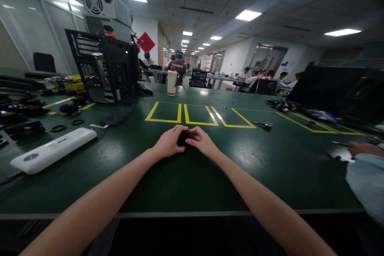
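Note:
A small black rounded part [181, 139] sits between my hands, low over the green table [168, 192]. Its exact kind is hard to make out, since fingers cover much of it. My left hand [168, 141] is closed around its left side, thumb below and fingers over the top. From the right, my right hand [202, 142] grips its edge with bent thumb and fingertips. Beyond the hands, yellow tape outlines [196, 123] mark the table. A short metal-tipped tool [264, 125] lies to the right of them.
A white power strip [57, 150] lies at left, near black rings [58, 128]. An open computer case [105, 68] stands behind, with a white cup [172, 83] farther right. Black monitor [330, 90] and cables [280, 105] occupy the right. Another person's sleeve [366, 184] reaches in there.

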Motion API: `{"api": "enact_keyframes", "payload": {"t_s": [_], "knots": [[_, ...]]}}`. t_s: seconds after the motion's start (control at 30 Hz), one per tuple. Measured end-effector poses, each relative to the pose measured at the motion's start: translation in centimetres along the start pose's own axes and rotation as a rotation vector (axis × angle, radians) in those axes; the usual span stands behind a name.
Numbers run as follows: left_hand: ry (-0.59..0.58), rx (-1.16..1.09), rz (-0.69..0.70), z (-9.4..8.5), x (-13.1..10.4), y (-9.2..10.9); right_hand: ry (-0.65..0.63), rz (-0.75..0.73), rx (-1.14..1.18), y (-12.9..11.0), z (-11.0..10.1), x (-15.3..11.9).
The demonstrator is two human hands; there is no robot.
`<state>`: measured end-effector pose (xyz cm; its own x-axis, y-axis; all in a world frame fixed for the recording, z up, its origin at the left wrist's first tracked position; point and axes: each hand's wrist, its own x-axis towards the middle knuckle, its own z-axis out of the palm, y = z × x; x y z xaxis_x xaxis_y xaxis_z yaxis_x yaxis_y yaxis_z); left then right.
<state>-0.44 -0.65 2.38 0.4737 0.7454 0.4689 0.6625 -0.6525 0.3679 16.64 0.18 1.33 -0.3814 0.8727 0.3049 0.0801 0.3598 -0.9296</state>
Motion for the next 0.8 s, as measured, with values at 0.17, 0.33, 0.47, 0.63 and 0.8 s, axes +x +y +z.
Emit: {"api": "enact_keyframes", "payload": {"t_s": [0.17, 0.33, 0.47, 0.63, 0.8], "knots": [[0.004, 0.017, 0.001, 0.19, 0.07, -0.15, 0.04, -0.033, -0.001, 0.35, 0.14, 0.16], [0.004, 0.035, 0.011, 0.38, 0.12, -0.38, 0.065, 0.021, -0.03, 0.64, 0.04, 0.47], [0.002, 0.023, 0.006, 0.27, 0.1, -0.28, -0.006, 0.015, 0.021, 0.3, -0.19, 0.07], [-0.007, 0.018, -0.004, 0.14, 0.14, -0.13, -0.016, -0.01, 0.066, 0.04, -0.1, -0.27], [-0.009, 0.027, -0.007, 0.2, 0.23, -0.13, 0.046, -0.01, -0.002, 0.32, -0.1, 0.18]]}}
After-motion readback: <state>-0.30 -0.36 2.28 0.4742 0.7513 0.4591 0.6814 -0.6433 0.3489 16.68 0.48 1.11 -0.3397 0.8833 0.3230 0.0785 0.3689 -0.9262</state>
